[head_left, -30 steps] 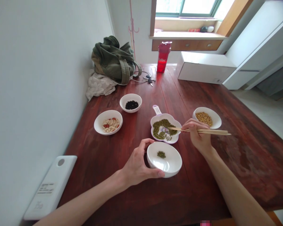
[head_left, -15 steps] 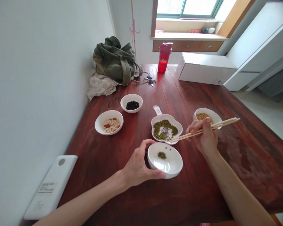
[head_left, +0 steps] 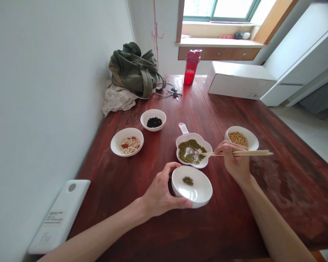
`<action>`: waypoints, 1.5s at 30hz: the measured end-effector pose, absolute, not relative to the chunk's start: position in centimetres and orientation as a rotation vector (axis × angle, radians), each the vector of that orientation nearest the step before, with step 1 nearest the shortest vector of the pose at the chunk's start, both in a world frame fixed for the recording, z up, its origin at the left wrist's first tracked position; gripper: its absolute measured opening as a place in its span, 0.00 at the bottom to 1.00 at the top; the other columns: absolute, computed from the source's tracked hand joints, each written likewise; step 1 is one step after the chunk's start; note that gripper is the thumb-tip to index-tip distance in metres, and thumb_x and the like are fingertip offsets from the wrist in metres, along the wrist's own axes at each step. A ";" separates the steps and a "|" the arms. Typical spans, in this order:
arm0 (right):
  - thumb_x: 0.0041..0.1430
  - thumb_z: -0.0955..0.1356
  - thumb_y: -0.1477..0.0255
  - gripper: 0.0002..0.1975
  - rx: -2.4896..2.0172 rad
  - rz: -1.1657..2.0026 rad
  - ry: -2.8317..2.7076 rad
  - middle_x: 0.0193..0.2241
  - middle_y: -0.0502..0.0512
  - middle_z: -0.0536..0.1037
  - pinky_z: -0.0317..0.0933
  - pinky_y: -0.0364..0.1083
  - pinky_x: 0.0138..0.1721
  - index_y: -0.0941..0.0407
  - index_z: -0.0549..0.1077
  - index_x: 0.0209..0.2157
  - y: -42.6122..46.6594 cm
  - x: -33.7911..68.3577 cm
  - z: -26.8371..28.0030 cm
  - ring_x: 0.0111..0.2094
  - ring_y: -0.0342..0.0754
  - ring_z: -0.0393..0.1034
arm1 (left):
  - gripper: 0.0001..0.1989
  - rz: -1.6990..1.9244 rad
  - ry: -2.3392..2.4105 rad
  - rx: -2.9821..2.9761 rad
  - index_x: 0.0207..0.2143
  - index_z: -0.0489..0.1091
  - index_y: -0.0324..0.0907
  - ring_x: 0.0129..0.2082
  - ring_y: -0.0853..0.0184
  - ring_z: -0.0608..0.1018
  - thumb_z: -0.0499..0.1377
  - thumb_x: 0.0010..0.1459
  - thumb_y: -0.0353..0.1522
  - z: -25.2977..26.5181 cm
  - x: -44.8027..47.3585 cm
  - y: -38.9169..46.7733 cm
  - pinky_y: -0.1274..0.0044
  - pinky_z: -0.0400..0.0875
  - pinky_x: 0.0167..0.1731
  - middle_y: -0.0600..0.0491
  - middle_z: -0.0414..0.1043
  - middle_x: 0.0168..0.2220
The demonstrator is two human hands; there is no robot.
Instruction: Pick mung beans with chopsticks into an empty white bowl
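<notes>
My left hand grips the near white bowl by its left side, thumb on the front wall and fingers behind. A small heap of mung beans lies inside, and the bowl tilts toward me. Just beyond it sits a flower-shaped dish with a short handle, holding more mung beans. My right hand is closed around a pair of wooden chopsticks. Their tips reach into the right part of the dish, among the beans. Whether a bean is between the tips I cannot tell.
Bowls of peanuts and black beans stand at left; a bowl of yellow beans is behind my right hand. Farther back are a green bag, keys, a red bottle and a white box. A white device lies front left.
The chopstick tips have moved from the dish's near rim up into its beans, and the sticks lie more level. Loose beans near the bowl's far rim no longer show. My left hand stays put.
</notes>
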State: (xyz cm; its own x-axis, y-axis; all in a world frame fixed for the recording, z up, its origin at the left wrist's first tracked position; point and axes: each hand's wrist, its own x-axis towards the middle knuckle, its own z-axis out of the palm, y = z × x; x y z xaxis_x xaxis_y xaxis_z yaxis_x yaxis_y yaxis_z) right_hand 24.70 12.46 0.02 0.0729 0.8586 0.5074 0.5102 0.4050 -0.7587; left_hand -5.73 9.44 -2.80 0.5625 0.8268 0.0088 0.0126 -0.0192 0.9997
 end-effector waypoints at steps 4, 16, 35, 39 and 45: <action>0.77 0.66 0.47 0.35 -1.177 0.704 -1.465 0.19 0.53 0.77 0.63 0.47 0.24 0.52 0.78 0.20 12.1 23.6 -0.4 0.21 0.47 0.71 | 0.52 0.756 0.769 1.461 0.64 0.65 0.45 0.53 0.50 0.85 0.86 0.45 0.49 -2.7 -5.7 9.4 0.64 0.76 0.56 0.47 0.83 0.55; 0.75 0.69 0.46 0.30 -1.202 0.702 -1.388 0.25 0.54 0.81 0.70 0.47 0.29 0.52 0.83 0.25 13.3 24.9 -1.1 0.25 0.47 0.75 | 0.51 0.765 0.763 1.462 0.64 0.65 0.46 0.53 0.50 0.85 0.86 0.45 0.47 -2.8 -5.7 9.4 0.65 0.75 0.55 0.48 0.83 0.55; 0.66 0.73 0.40 0.33 -1.207 1.002 -1.099 0.16 0.53 0.78 0.70 0.45 0.18 0.54 0.78 0.22 13.4 23.5 -2.4 0.17 0.49 0.75 | 0.51 0.771 0.760 1.481 0.65 0.65 0.45 0.52 0.52 0.85 0.85 0.47 0.50 -3.0 -5.7 9.2 0.66 0.76 0.55 0.48 0.83 0.56; 0.65 0.74 0.40 0.33 -1.224 1.003 -1.076 0.15 0.53 0.77 0.70 0.45 0.17 0.53 0.78 0.21 13.4 23.5 -2.6 0.16 0.49 0.75 | 0.51 0.769 0.758 1.490 0.64 0.65 0.46 0.52 0.52 0.85 0.85 0.47 0.51 -2.8 -5.7 9.4 0.67 0.76 0.55 0.49 0.83 0.56; 0.68 0.73 0.41 0.33 -1.188 0.999 -0.959 0.16 0.53 0.76 0.71 0.45 0.18 0.54 0.77 0.21 13.6 23.7 -2.7 0.19 0.50 0.78 | 0.51 0.758 0.761 1.489 0.64 0.65 0.46 0.52 0.53 0.85 0.85 0.47 0.51 -2.8 -5.7 9.4 0.67 0.76 0.55 0.50 0.83 0.56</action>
